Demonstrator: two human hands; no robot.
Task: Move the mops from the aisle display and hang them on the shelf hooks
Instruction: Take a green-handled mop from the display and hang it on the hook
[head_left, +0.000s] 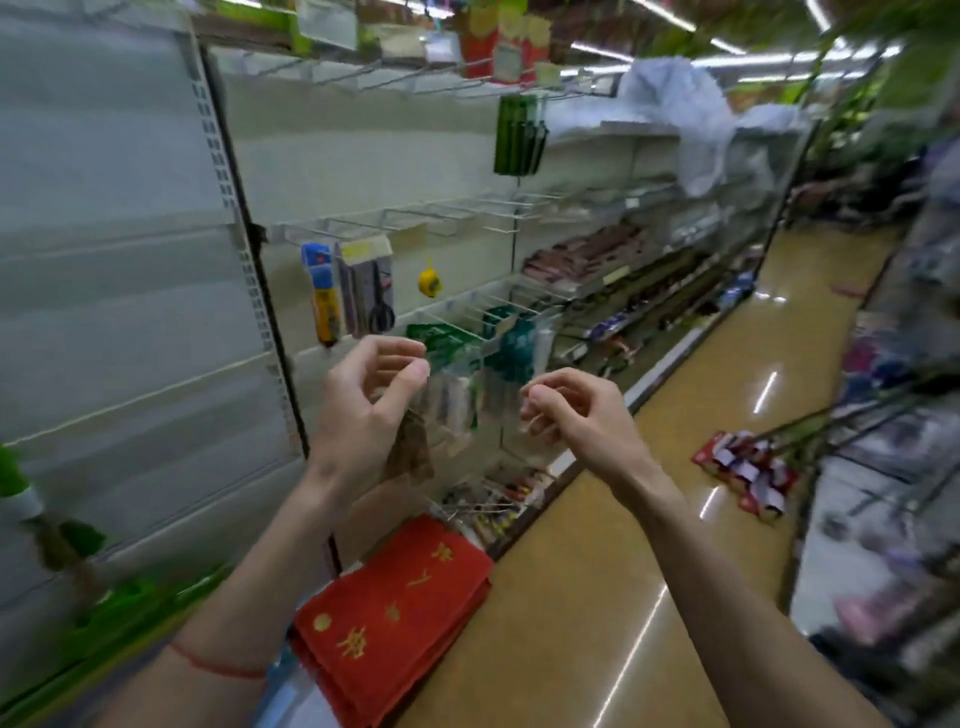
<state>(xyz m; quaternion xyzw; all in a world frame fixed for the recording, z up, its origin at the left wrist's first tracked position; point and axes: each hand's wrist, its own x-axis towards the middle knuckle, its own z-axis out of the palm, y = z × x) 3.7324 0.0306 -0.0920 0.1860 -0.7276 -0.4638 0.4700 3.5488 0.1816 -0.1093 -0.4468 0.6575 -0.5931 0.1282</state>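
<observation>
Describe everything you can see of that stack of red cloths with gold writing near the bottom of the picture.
The stack of red cloths with gold characters looks like soft, towel-like fabric, folded flat in several layers, with gold characters and a round gold emblem on the top face. It lies tilted in the view at the foot of the shelving, below the left forearm, one corner jutting toward the shiny tan floor. Neither hand touches it.

Two bare forearms with no sleeves in view, thin red string bracelet (218, 666) around the left wrist, right wrist unadorned

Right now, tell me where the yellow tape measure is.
The yellow tape measure hangs from a hook on the shelf wall, left of centre, just right of the packaged scissors and above the left hand.
</observation>
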